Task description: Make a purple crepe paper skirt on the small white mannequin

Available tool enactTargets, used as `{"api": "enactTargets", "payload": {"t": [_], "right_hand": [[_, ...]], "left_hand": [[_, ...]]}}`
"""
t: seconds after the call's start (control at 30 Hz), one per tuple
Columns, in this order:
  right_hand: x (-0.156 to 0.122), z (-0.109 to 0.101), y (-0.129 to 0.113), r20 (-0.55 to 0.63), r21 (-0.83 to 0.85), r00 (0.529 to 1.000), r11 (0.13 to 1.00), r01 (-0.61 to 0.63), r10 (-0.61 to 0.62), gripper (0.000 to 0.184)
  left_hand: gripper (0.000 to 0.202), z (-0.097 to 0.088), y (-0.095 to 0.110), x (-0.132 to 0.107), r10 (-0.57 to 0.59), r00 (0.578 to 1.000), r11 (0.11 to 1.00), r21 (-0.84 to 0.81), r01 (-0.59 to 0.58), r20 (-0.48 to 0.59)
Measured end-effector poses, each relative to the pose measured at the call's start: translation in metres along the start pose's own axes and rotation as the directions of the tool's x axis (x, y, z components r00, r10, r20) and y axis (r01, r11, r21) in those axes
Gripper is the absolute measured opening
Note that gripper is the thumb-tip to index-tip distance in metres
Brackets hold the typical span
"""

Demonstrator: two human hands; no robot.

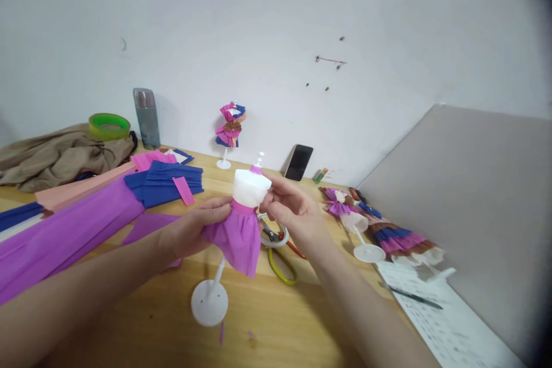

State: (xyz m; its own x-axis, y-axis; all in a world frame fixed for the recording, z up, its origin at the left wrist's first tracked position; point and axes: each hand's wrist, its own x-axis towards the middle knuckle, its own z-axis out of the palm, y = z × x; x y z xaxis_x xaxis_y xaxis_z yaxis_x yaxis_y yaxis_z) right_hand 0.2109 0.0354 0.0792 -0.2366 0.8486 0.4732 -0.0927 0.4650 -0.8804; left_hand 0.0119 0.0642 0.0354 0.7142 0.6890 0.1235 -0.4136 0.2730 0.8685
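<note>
A miniature dress form (252, 187) with a white bodice, pink neck and waist bands and a gathered purple crepe-paper skirt (241, 241) is held up in front of me. It leans, and its round white base (209, 303) shows below. My left hand (204, 224) is closed on its left side at the waist, thumb on the skirt's top. On the other side, my right hand (291, 207) has curled fingers against the bodice and waist; some fingertips are hidden behind it. Scissors with a yellow handle (282, 267) and a white tape roll (276, 236) lie behind.
Purple (73, 236) and blue crepe paper (168, 181) lie left, near brown cloth (73, 155), green tape (109, 126) and a bottle (147, 118). A decorated form (230, 126) and phone (299, 162) stand behind. Right are more forms (356, 224), paper (448, 316) and a pen (415, 297).
</note>
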Motion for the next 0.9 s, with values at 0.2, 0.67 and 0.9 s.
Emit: {"api": "enactTargets", "payload": {"t": [0.2, 0.67, 0.9], "right_hand": [[0.021, 0.004, 0.002, -0.117, -0.061, 0.993, 0.998, -0.01, 0.003, 0.036], [0.031, -0.004, 0.003, -0.055, -0.066, 0.989, 0.988, 0.136, -0.14, 0.02], [0.032, -0.014, 0.008, -0.031, -0.155, 0.978, 0.968, 0.198, -0.205, 0.048]], "left_hand": [[0.03, -0.003, 0.009, 0.005, 0.007, 1.0, 1.0, -0.014, -0.007, 0.029], [0.04, -0.012, 0.003, 0.01, -0.065, 0.998, 0.998, -0.016, 0.065, -0.003], [0.044, -0.008, -0.001, 0.014, -0.011, 0.994, 0.999, -0.044, 0.016, 0.105]]}}
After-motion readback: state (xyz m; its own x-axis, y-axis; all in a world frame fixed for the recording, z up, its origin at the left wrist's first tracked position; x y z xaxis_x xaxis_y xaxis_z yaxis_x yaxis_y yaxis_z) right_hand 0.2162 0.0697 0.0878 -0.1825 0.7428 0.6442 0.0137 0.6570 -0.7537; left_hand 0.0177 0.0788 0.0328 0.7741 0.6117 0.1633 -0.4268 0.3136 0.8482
